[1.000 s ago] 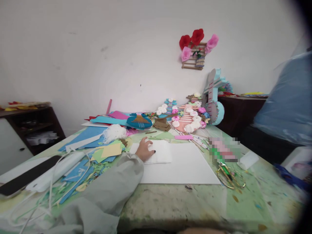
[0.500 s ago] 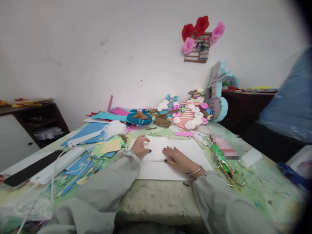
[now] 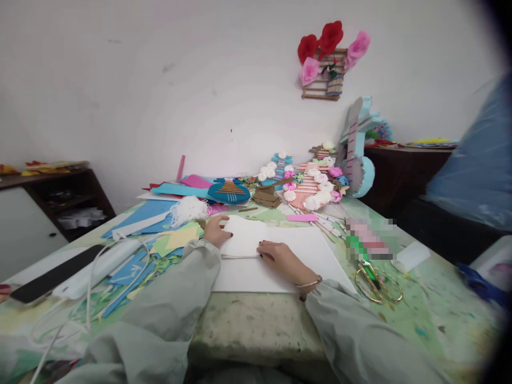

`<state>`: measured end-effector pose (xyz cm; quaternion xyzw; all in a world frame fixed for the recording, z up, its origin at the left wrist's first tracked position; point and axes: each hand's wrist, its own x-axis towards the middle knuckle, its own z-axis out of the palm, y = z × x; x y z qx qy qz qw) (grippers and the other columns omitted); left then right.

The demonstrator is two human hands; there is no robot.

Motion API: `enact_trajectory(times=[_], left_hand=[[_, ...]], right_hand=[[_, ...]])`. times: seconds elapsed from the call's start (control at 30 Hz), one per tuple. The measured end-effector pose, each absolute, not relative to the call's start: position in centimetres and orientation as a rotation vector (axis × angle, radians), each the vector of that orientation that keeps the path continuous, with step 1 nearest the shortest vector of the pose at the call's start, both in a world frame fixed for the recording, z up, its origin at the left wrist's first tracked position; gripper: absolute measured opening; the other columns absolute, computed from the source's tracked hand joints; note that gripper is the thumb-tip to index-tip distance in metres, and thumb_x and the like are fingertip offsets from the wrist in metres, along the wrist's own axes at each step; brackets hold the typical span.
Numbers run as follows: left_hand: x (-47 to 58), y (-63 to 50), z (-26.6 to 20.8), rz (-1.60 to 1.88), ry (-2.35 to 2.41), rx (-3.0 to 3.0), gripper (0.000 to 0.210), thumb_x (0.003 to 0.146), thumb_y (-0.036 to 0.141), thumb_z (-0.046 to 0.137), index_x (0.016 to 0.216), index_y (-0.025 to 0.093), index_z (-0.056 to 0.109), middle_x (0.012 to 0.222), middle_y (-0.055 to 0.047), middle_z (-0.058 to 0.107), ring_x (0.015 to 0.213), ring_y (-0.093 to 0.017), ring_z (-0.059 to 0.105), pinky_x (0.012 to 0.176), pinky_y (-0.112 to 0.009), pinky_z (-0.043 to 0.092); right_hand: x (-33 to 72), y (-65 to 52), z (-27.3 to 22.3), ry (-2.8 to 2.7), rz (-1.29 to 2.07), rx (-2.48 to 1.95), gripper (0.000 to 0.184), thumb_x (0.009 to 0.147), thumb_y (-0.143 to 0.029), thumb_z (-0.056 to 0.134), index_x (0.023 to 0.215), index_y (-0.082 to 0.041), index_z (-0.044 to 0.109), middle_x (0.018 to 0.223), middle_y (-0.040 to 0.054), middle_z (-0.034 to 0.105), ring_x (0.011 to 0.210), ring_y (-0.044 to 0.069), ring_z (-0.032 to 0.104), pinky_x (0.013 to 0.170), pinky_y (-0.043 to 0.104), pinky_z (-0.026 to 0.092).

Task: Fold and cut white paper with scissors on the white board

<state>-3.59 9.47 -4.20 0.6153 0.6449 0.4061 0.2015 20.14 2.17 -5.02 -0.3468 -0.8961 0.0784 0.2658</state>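
Observation:
A smaller folded piece of white paper (image 3: pixel 244 237) lies over a large white sheet (image 3: pixel 308 248) on the table in front of me. My left hand (image 3: pixel 216 232) grips its left side, thumb on top and fingers curved around the far left edge. At its lower right corner, the bent fingers and thumb of my right hand (image 3: pixel 287 262) close on the paper's edge. The near edge of the folded paper is slightly raised and shows more than one layer. The fingers under the paper are hidden.
Gold-handled scissors (image 3: pixel 378 282) lie to the right, beside a blurred-out patch. Paper scraps (image 3: pixel 160 266), white string (image 3: pixel 190 212), a power strip (image 3: pixel 96 266) and a dark phone (image 3: pixel 56 274) are on the left. Paper crafts (image 3: pixel 308 186) stand along the wall.
Both hands have moved left, and the folded paper has shifted left over the large sheet with them. My right fingers, flatter before, are now bent at the paper's corner.

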Motion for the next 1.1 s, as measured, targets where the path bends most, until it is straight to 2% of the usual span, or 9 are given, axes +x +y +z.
enact_trajectory(times=[0.2, 0.33, 0.47, 0.53, 0.6, 0.7, 0.9, 1.0, 1.1], left_hand=[[-5.5, 10.2, -4.8, 1.188, 1.832, 1.672, 0.043, 0.057, 0.010, 0.070, 0.098, 0.017, 0.062, 0.100, -0.007, 0.065, 0.094, -0.022, 0.063, 0.079, -0.033, 0.052], [-6.4, 9.9, -4.6, 1.155, 1.747, 1.801, 0.037, 0.059, 0.020, 0.073, 0.095, 0.017, 0.063, 0.110, -0.007, 0.063, 0.107, -0.025, 0.059, 0.092, -0.037, 0.046], [-6.5, 8.7, -4.4, 0.895, 1.377, 2.236, 0.056, 0.050, 0.033, 0.081, 0.101, 0.019, 0.065, 0.133, -0.011, 0.051, 0.126, -0.029, 0.043, 0.104, -0.043, 0.035], [-6.2, 8.0, -4.5, 0.681, 1.176, 2.408, 0.071, 0.040, 0.036, 0.085, 0.107, 0.020, 0.064, 0.135, -0.013, 0.050, 0.133, -0.032, 0.033, 0.108, -0.047, 0.027], [-6.0, 7.6, -4.7, 0.548, 1.119, 2.458, 0.078, 0.039, 0.037, 0.086, 0.111, 0.021, 0.063, 0.130, -0.013, 0.054, 0.134, -0.034, 0.028, 0.109, -0.051, 0.022], [-5.8, 7.4, -5.0, 0.527, 1.127, 2.435, 0.061, 0.050, 0.038, 0.082, 0.106, 0.021, 0.066, 0.121, -0.012, 0.061, 0.131, -0.034, 0.034, 0.107, -0.052, 0.026], [-5.3, 7.3, -4.9, 0.687, 0.996, 2.430, 0.031, 0.067, 0.032, 0.070, 0.094, 0.017, 0.070, 0.107, -0.012, 0.068, 0.120, -0.028, 0.051, 0.103, -0.045, 0.037], [-4.7, 6.8, -4.5, 0.749, 0.982, 2.426, 0.021, 0.075, 0.030, 0.062, 0.089, 0.018, 0.071, 0.100, -0.009, 0.071, 0.116, -0.026, 0.054, 0.101, -0.043, 0.040], [-3.5, 6.1, -4.1, 0.936, 1.021, 2.422, 0.019, 0.078, 0.028, 0.058, 0.089, 0.020, 0.071, 0.095, -0.006, 0.072, 0.108, -0.025, 0.060, 0.101, -0.045, 0.040]], right_hand=[[19.1, 2.9, -5.1, -2.421, 0.219, -0.935, 0.021, 0.087, -0.011, 0.045, 0.083, -0.018, 0.064, 0.086, 0.0050, 0.065, 0.085, 0.016, 0.059, 0.079, 0.026, 0.042], [19.1, 3.1, -5.2, -2.420, 0.192, -0.985, 0.014, 0.084, -0.012, 0.050, 0.081, -0.017, 0.063, 0.080, 0.0044, 0.063, 0.078, 0.015, 0.057, 0.072, 0.024, 0.040], [18.7, 3.2, -5.2, -2.433, 0.142, -0.977, 0.016, 0.084, -0.011, 0.049, 0.080, -0.017, 0.063, 0.079, 0.0042, 0.063, 0.079, 0.015, 0.057, 0.071, 0.022, 0.039], [18.4, 3.1, -5.1, -2.459, 0.109, -0.984, 0.020, 0.085, -0.010, 0.047, 0.077, -0.016, 0.064, 0.080, 0.0047, 0.065, 0.078, 0.014, 0.058, 0.072, 0.022, 0.038], [18.0, 3.1, -5.1, -2.475, 0.085, -1.019, 0.023, 0.084, -0.009, 0.046, 0.074, -0.016, 0.066, 0.079, 0.0050, 0.066, 0.076, 0.014, 0.059, 0.071, 0.022, 0.038], [17.7, 3.2, -5.1, -2.415, 0.104, -1.111, 0.023, 0.080, -0.008, 0.048, 0.072, -0.017, 0.068, 0.077, 0.0046, 0.069, 0.072, 0.014, 0.061, 0.069, 0.022, 0.038], [17.9, 3.4, -5.0, -2.159, 0.300, -1.249, 0.022, 0.076, -0.011, 0.050, 0.076, -0.018, 0.072, 0.073, 0.0035, 0.072, 0.066, 0.016, 0.064, 0.064, 0.022, 0.041], [18.5, 3.3, -4.9, -2.127, 0.269, -1.203, 0.022, 0.074, -0.009, 0.051, 0.075, -0.018, 0.071, 0.081, 0.0044, 0.073, 0.075, 0.018, 0.066, 0.071, 0.024, 0.045], [19.8, 3.0, -4.6, -2.062, 0.189, -1.139, 0.021, 0.075, -0.010, 0.054, 0.084, -0.019, 0.071, 0.096, 0.0059, 0.072, 0.086, 0.020, 0.066, 0.080, 0.028, 0.047]])
